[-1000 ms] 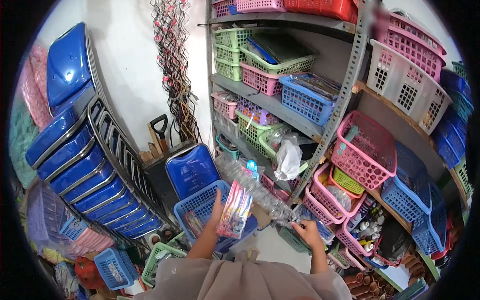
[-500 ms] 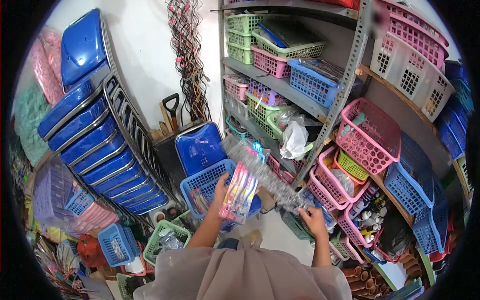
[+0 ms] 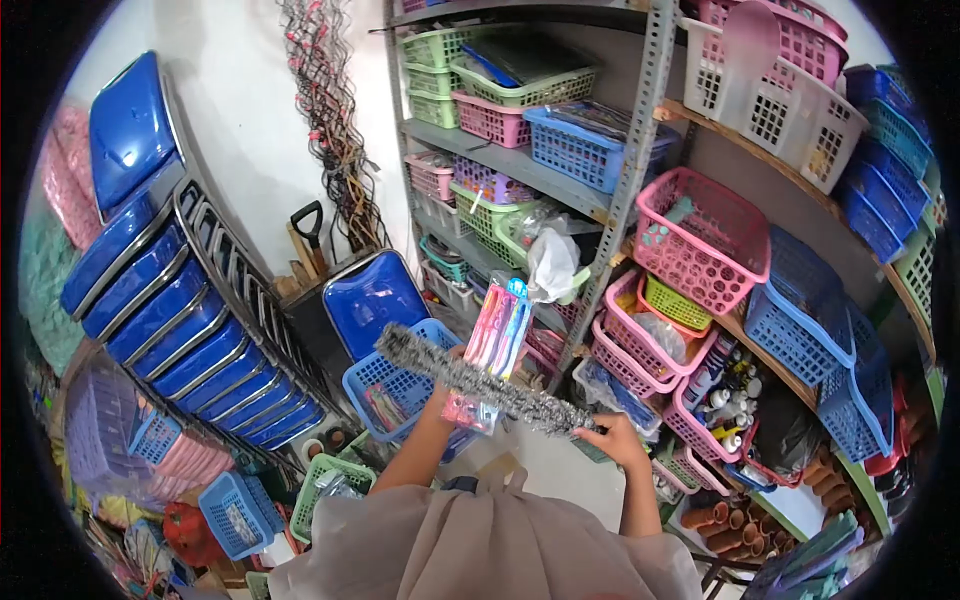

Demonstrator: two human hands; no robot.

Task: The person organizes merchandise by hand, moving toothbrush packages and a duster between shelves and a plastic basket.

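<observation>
My right hand (image 3: 613, 440) is closed around one end of a long grey fluffy duster (image 3: 490, 388). The duster slants up to the left, passing in front of a clear pack of toothbrushes (image 3: 499, 328) in pink, yellow and blue. That pack stands tilted in my left hand (image 3: 438, 406), whose fingers are mostly hidden behind the duster and the pack. Just beyond my left hand is a blue basket (image 3: 360, 375) with a few packaged items in it, on a blue-seated chair (image 3: 376, 300).
Folded blue chairs (image 3: 190, 330) are stacked on the left. A metal rack (image 3: 620, 170) with plastic baskets stands ahead, and more shelves with a pink basket (image 3: 705, 240) run along the right. A green basket (image 3: 330, 490) and a smaller blue basket (image 3: 240, 515) sit low on the left.
The duster has swung left and down, from beside the toothbrush pack to across its front. The pack is a little higher and more upright. The view has shifted to the right.
</observation>
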